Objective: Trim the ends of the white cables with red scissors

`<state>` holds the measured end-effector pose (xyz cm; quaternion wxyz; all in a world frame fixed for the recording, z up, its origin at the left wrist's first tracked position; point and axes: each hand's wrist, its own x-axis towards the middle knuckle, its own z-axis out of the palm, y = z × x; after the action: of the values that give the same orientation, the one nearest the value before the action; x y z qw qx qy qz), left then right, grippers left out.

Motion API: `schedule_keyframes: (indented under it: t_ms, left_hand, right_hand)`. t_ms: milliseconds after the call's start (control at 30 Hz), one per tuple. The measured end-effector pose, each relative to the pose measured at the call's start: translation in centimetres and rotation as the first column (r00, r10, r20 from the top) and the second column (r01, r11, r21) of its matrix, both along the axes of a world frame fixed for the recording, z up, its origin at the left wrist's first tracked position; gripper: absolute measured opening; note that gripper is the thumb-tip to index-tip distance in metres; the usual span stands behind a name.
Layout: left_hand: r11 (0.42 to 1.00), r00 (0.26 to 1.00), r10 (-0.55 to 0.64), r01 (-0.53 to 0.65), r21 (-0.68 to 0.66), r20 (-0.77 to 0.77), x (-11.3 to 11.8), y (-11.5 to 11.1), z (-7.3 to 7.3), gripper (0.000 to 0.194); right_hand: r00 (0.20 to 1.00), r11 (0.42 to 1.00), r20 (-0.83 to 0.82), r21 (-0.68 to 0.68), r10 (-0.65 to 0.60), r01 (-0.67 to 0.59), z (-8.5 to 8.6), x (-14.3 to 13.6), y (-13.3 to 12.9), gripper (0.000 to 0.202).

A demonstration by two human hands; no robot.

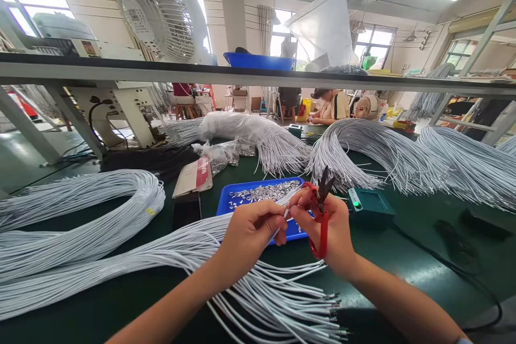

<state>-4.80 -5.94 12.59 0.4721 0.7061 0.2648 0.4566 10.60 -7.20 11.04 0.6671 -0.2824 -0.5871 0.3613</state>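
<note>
My left hand pinches a white cable near its end, in front of a blue tray. Red-handled scissors hang on my right hand, their dark blades pointing up and away. The thumb and forefinger of that hand meet at the cable's tip; whether a small part sits between them is hidden. Small shiny metal pieces lie spread in the tray. A loose bundle of white cables passes under my hands, with bare dark ends toward the lower right.
Coiled white cables lie at left, and more cable bundles line the back. A green box with a lit lamp stands right of the tray. Overhead, a shelf carries a fan. Across the room sits a person.
</note>
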Motion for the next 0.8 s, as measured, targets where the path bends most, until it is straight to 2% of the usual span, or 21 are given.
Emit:
schedule_keyframes:
  t_ms: [233, 433, 600, 800]
  left_hand:
    - [1.000, 1.000, 0.002, -0.002, 0.004, 0.015, 0.12, 0.03, -0.36, 0.016]
    - [0.989, 0.995, 0.100, -0.099, 0.109, 0.005, 0.42, -0.09, -0.58, 0.010]
    - [0.980, 0.988, 0.157, -0.157, 0.125, 0.014, 0.59, -0.25, -0.45, 0.007]
    - [0.959, 0.972, 0.236, -0.235, 0.160, 0.012, 0.72, -0.20, -0.50, 0.006]
  right_hand:
    - [0.998, 0.999, 0.062, 0.009, -0.031, 0.030, 0.26, 0.41, -0.05, 0.013]
    - [0.999, 1.000, 0.048, 0.025, -0.018, 0.017, 0.42, 0.42, -0.21, 0.014]
    - [0.999, 0.999, 0.048, 0.035, 0.025, -0.027, 0.50, 0.77, -0.28, 0.013]
    - [0.991, 0.999, 0.133, 0.032, -0.028, 0.024, 0.66, 1.03, -0.12, 0.015]
